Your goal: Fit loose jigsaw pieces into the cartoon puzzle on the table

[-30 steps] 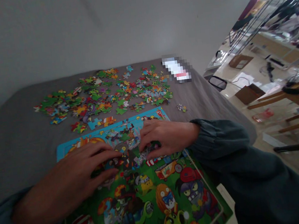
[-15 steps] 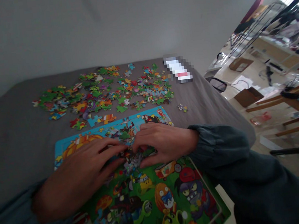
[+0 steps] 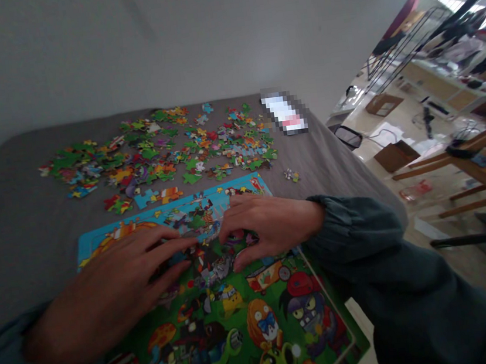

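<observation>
A colourful cartoon jigsaw puzzle (image 3: 260,321) lies partly assembled on a grey surface in front of me. My left hand (image 3: 118,286) rests flat on its middle, fingers stretched toward the centre. My right hand (image 3: 270,226) presses down on the puzzle just right of it, fingertips bent onto the pieces (image 3: 211,262) between the two hands. Whether either hand holds a piece I cannot tell. Both arms wear dark teal sleeves. A spread of several loose puzzle pieces (image 3: 164,153) lies beyond the puzzle.
The grey table surface (image 3: 19,233) ends at a white wall behind. A blurred white object (image 3: 284,112) sits at the far right corner, a stray piece (image 3: 290,175) nearby. To the right, the floor holds cardboard boxes (image 3: 394,156) and wooden furniture (image 3: 480,167).
Both hands shifted slightly on the puzzle's middle; the fingertips came close together, then drew a little apart. The view moved slightly to the right.
</observation>
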The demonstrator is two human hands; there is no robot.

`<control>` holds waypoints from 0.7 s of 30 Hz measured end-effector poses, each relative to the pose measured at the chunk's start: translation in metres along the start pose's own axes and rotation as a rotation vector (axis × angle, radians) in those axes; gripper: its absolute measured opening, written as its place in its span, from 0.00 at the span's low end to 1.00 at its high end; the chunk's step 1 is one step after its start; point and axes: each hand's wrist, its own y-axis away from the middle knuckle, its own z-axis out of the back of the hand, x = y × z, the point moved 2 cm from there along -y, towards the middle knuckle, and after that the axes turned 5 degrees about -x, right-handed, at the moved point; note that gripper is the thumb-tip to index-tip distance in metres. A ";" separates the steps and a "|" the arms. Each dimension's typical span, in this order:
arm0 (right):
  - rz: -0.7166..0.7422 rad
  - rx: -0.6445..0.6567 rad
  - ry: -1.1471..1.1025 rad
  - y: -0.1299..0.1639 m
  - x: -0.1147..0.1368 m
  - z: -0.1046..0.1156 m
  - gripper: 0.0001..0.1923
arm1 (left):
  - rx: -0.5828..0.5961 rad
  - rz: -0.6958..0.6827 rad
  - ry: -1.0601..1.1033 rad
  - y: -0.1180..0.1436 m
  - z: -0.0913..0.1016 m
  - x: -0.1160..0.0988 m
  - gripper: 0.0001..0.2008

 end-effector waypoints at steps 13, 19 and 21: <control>-0.015 0.227 -0.039 0.013 -0.016 0.016 0.18 | 0.088 0.061 -0.151 -0.002 0.011 -0.008 0.16; -0.038 0.237 -0.023 0.012 -0.012 0.014 0.10 | 0.059 0.086 -0.131 -0.003 0.011 -0.009 0.16; -0.045 0.225 -0.040 0.012 -0.014 0.014 0.11 | 0.017 0.073 -0.119 -0.003 0.010 -0.013 0.16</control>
